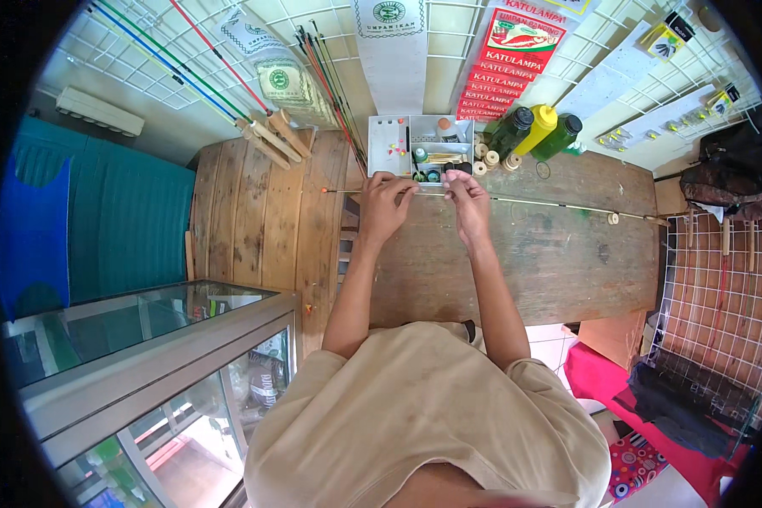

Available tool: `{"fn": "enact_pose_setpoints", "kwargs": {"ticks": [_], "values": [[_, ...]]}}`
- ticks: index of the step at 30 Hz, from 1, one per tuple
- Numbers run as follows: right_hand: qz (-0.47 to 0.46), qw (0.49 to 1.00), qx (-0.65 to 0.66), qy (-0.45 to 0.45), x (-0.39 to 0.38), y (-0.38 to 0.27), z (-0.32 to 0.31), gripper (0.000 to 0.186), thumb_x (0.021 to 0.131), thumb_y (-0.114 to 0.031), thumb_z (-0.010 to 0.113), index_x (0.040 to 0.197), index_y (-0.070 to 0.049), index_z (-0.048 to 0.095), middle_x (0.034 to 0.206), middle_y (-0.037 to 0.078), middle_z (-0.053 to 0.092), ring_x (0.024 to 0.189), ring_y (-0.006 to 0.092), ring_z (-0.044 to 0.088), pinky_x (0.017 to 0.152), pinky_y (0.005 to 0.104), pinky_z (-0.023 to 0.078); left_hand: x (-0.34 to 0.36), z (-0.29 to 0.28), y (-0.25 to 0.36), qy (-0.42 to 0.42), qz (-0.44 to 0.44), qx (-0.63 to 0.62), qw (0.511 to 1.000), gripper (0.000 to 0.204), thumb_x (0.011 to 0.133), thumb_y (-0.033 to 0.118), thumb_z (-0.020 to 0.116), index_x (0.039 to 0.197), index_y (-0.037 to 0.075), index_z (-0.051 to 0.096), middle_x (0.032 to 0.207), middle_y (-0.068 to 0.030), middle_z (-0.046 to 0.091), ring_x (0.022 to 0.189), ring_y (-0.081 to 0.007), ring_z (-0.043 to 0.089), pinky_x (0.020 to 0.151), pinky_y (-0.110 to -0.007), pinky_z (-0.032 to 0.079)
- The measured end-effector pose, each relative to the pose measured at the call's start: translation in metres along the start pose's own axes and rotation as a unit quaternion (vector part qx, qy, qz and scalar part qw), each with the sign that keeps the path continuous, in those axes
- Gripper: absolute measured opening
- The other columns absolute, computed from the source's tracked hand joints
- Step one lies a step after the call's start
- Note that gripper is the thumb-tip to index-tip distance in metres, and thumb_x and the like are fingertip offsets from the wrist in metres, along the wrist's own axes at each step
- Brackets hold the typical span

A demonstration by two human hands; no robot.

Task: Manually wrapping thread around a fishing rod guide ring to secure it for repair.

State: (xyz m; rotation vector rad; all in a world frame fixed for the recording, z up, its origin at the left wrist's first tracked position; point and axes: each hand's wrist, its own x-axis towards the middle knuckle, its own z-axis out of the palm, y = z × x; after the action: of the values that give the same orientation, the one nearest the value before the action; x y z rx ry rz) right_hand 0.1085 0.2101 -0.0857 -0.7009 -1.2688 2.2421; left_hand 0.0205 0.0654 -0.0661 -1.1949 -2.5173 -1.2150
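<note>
A thin pale fishing rod [559,205] lies crosswise over the wooden table, with an orange tip at its left end. My left hand [384,205] is closed around the rod near that end, thumb and fingertips together. Close by on the right, my right hand [469,203] pinches at or just above the rod; anything between its fingertips is too small to make out. Just beyond both hands sits a white compartment tray [372,140] with small coloured beads, little bottles, thin sticks and round pots. Part of its near edge is hidden by my fingers.
Wooden spools [480,168] and green and yellow bottles [537,129] stand right of the tray. Rods with wooden handles [271,140] lean at the back left against a white wire grid. A glass cabinet [169,339] stands at the left front. A small spool [613,218] touches the rod.
</note>
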Motion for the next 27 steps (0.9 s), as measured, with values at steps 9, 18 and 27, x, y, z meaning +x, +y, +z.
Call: {"fn": "enact_pose_setpoints", "kwargs": {"ticks": [9, 18, 27], "values": [[-0.017, 0.995, -0.091, -0.033, -0.005, 0.023, 0.020, 0.014, 0.087, -0.015, 0.068, 0.096, -0.005, 0.069, 0.089, -0.002, 0.068, 0.079, 0.0040, 0.058, 0.065, 0.0214, 0.044, 0.014, 0.000, 0.006, 0.019, -0.031, -0.100, 0.994, 0.025, 0.078, 0.016, 0.071, 0.103, 0.013, 0.071, 0.091, -0.0052, 0.070, 0.098, -0.0235, 0.057, 0.087, -0.037, 0.043], [-0.181, 0.883, -0.430, -0.049, 0.004, 0.034, 0.005, 0.010, 0.081, -0.005, 0.066, 0.091, -0.006, 0.069, 0.086, 0.007, 0.066, 0.083, 0.0223, 0.060, 0.078, 0.0323, 0.047, 0.005, 0.000, -0.016, 0.051, -0.183, -0.269, 0.944, 0.011, 0.087, 0.008, 0.062, 0.096, 0.004, 0.067, 0.087, -0.0099, 0.068, 0.079, -0.0182, 0.064, 0.074, -0.031, 0.049], [-0.298, 0.728, -0.612, -0.087, 0.001, 0.052, -0.006, 0.019, 0.082, -0.016, 0.063, 0.100, -0.010, 0.068, 0.100, 0.006, 0.064, 0.098, 0.0256, 0.054, 0.083, 0.0378, 0.041, -0.008, -0.012, -0.031, -0.024, -0.157, -0.168, 0.973, 0.010, 0.088, 0.007, 0.059, 0.095, 0.002, 0.066, 0.087, -0.0105, 0.064, 0.072, -0.0216, 0.064, 0.065, -0.032, 0.049]]}}
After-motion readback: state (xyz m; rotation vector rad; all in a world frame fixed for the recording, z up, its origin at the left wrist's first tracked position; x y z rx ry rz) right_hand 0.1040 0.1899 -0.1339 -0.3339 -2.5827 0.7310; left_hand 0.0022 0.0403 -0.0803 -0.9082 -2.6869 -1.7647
